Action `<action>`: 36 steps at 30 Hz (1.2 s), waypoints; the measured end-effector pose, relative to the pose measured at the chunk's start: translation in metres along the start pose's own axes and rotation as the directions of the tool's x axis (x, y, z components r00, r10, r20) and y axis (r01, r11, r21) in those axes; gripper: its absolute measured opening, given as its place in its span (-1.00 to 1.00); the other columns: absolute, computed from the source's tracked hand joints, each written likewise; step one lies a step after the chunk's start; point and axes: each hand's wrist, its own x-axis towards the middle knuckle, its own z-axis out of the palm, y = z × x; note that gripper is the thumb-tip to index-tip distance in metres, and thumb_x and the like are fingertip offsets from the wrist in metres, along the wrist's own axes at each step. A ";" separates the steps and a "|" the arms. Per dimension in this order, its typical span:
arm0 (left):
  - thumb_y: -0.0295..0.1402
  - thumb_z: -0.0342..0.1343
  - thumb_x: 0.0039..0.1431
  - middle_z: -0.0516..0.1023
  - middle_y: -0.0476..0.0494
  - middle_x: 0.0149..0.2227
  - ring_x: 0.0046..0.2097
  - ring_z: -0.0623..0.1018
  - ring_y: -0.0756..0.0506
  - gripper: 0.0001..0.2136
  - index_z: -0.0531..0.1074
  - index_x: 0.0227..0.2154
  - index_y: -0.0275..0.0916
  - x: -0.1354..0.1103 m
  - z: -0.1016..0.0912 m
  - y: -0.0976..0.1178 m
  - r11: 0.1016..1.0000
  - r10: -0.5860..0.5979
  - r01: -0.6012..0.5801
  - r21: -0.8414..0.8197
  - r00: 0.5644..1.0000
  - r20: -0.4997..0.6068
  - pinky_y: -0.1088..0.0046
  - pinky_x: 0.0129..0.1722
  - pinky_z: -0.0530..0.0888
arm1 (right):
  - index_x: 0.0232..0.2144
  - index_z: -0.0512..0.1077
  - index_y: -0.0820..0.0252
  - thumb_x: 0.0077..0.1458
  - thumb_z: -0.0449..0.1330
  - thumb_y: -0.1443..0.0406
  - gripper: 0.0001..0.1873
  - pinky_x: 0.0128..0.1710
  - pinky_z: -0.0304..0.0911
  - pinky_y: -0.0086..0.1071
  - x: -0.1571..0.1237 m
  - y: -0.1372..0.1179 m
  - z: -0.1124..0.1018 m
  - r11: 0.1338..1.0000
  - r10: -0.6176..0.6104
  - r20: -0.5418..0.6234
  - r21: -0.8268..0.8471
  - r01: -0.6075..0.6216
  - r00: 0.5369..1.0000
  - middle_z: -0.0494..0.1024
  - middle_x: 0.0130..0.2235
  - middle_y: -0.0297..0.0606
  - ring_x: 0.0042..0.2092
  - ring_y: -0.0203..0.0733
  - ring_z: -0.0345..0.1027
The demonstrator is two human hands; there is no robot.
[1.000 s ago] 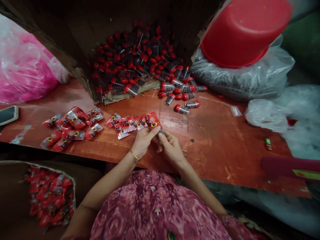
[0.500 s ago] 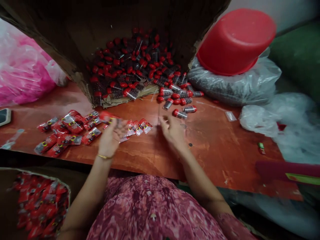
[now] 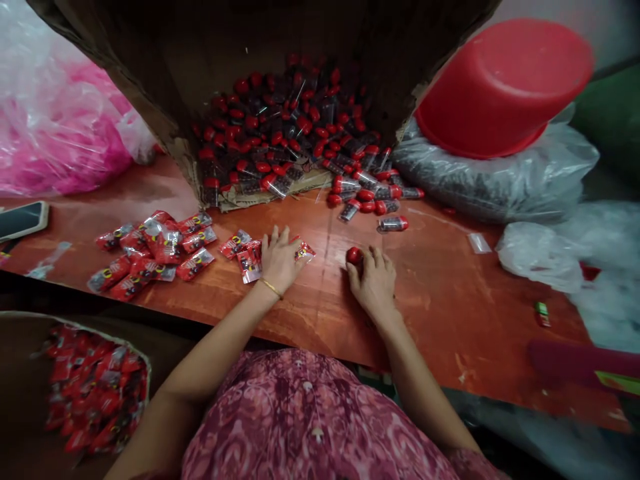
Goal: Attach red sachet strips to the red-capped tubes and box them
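My left hand (image 3: 280, 263) lies palm down on a short row of flat red printed packets (image 3: 249, 261), fingers stretched and apart. Part of the row is hidden beneath it, and the end of one packet (image 3: 305, 251) sticks out at its right. My right hand (image 3: 374, 280) is closed around a small red-capped tube, whose red cap (image 3: 354, 255) shows at the fingertips; the rest is hidden. Left of the row lies a heap of filled red packets (image 3: 165, 247). Beyond my right hand is a single clear tube with a red cap (image 3: 393, 223).
An open cardboard box (image 3: 183, 150) spills red-capped tubes (image 3: 300, 127) onto the table (image 3: 310, 313). A red tub (image 3: 505, 87) rests upside down on a plastic bag (image 3: 480, 183) at right. A phone (image 3: 23, 220) lies at left, above a box of red packets (image 3: 95, 393).
My left hand has let go of a filled red packet at the left heap and moved right onto the flat packets. My right hand has taken hold of a red-capped tube. The view has shifted slightly.
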 end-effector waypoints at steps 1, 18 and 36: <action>-0.20 0.12 0.06 0.33 -0.23 0.16 0.25 0.16 -0.31 -0.73 0.53 -0.20 -0.15 0.002 0.006 0.000 0.994 0.023 -0.026 0.107 0.999 0.025 -0.01 0.20 0.04 | -0.06 0.35 0.35 0.13 0.01 0.14 -0.56 0.00 0.11 -0.05 -0.002 0.000 -0.001 1.000 -0.001 -0.020 0.029 0.002 1.000 0.34 0.07 0.12 0.06 0.12 0.16; -0.24 0.17 0.01 0.32 -0.16 0.17 0.26 0.15 -0.26 -0.67 0.48 -0.11 -0.08 -0.028 -0.011 0.016 0.913 0.051 -0.150 -0.380 0.965 -0.258 0.07 0.23 -0.09 | -0.46 0.43 0.16 -0.04 0.18 0.06 -0.71 -0.31 0.29 -0.37 0.023 -0.080 -0.012 0.141 0.159 0.214 0.961 -0.236 0.964 0.47 -0.47 -0.36 -0.41 -0.29 0.31; -0.24 0.38 -0.37 0.54 -0.02 -0.46 -0.42 0.49 0.04 -0.67 0.46 -0.50 -0.28 -0.037 0.000 0.034 -0.095 -0.351 0.445 -0.890 0.822 0.448 0.52 -0.35 0.40 | -0.44 0.36 0.12 0.15 -0.03 0.13 -0.73 -0.36 0.20 -0.36 -0.001 -0.076 -0.005 0.471 0.137 0.042 0.876 -0.102 0.990 0.43 -0.45 -0.31 -0.40 -0.24 0.27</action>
